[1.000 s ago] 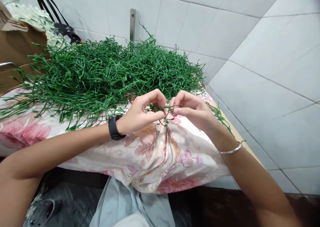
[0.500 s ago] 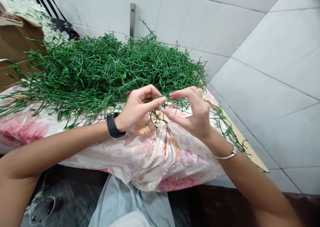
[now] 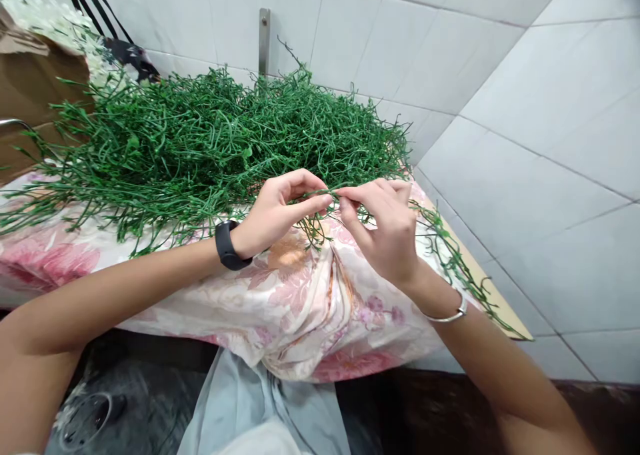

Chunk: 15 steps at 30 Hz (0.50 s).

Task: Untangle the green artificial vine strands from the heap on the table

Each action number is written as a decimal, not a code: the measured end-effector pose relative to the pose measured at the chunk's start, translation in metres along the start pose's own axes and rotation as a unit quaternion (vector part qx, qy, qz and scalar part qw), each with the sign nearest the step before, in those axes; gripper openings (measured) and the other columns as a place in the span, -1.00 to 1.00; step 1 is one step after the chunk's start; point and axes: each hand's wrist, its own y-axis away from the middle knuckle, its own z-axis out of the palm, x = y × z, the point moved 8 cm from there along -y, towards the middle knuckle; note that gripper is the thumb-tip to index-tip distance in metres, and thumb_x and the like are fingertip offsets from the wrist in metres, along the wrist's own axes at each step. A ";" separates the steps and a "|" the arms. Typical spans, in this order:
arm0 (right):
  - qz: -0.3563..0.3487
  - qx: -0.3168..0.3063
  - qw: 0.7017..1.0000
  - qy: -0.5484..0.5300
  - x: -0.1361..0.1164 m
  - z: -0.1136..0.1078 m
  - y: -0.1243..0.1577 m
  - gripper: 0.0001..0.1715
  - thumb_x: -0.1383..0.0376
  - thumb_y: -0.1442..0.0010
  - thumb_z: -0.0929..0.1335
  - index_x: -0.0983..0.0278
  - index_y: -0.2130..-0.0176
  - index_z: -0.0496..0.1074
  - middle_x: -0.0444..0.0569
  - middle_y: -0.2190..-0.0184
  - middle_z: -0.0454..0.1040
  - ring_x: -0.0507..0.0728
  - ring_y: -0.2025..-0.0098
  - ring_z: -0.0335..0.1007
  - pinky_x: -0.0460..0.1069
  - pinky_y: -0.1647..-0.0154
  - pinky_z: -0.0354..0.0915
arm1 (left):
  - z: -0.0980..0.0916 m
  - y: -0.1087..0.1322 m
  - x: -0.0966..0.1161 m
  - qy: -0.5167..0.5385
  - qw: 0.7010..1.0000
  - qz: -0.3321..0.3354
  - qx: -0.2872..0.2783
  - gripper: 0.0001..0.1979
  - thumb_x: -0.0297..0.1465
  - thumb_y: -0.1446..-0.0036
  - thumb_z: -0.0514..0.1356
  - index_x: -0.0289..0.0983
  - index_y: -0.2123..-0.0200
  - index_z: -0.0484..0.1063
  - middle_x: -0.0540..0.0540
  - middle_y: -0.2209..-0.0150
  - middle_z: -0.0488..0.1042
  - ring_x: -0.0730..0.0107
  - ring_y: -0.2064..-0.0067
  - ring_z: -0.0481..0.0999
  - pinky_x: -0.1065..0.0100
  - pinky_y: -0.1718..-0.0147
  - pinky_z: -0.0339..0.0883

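My left hand (image 3: 283, 208) pinches a thin green plastic stem (image 3: 314, 229) between thumb and fingers, its branching tips hanging below. Close against it, my right hand (image 3: 383, 225) also has thumb and forefinger closed on the stem's end. Just behind both hands lies a big heap of green artificial stems (image 3: 225, 135). Where the two fingertips meet, the exact joint on the stem is too small to make out.
A floral cloth (image 3: 250, 315) covers the table. More green stems (image 3: 455, 261) lie along the right edge. White artificial flowers (image 3: 47, 25) and a cardboard box (image 3: 43, 81) stand at the back left. A tiled wall (image 3: 350, 35) rises behind; a clear cup (image 3: 85, 418) sits low on the left.
My right thumb and forefinger, apart half a second ago, have come together on the stem beside my left fingertips. My left hand has hardly moved.
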 end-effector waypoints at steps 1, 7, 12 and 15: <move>0.035 -0.018 0.997 -0.059 0.005 0.003 0.000 -0.91 0.37 -0.14 0.28 0.24 0.29 0.36 -0.16 0.46 0.44 0.02 0.39 0.34 0.05 0.21 0.11 | 0.000 0.000 0.001 -0.003 1.000 0.003 0.002 -0.80 -0.36 0.03 0.24 -0.33 0.31 0.40 -0.01 0.42 0.42 0.56 0.40 0.41 0.49 0.40 0.31; 0.244 -0.089 0.851 -0.457 0.026 0.028 0.007 -0.88 0.36 -0.15 0.27 0.20 0.24 0.30 -0.20 0.52 0.31 -0.04 0.42 0.30 -0.07 0.37 0.23 | 0.001 0.001 0.010 -0.042 0.998 0.037 -0.010 -0.75 -0.36 -0.01 0.22 -0.28 0.19 0.46 -0.02 0.41 0.47 0.55 0.40 0.42 0.49 0.39 0.30; 0.254 -0.062 0.825 -0.501 0.031 0.027 0.005 -0.91 0.39 -0.10 0.30 0.22 0.31 0.36 -0.18 0.43 0.35 -0.06 0.39 0.31 -0.09 0.27 0.29 | -0.003 0.001 0.006 -0.044 0.999 0.019 0.013 -0.78 -0.31 0.04 0.25 -0.34 0.34 0.50 -0.05 0.42 0.50 0.52 0.40 0.44 0.48 0.39 0.32; 0.252 -0.058 0.845 -0.468 0.031 0.026 0.005 -0.81 0.35 -0.03 0.38 0.20 0.28 0.37 -0.16 0.31 0.40 -0.02 0.28 0.36 -0.07 0.23 0.33 | -0.005 0.001 0.006 -0.039 0.999 0.015 0.025 -0.77 -0.29 0.06 0.26 -0.35 0.37 0.49 -0.04 0.48 0.48 0.53 0.44 0.42 0.46 0.41 0.32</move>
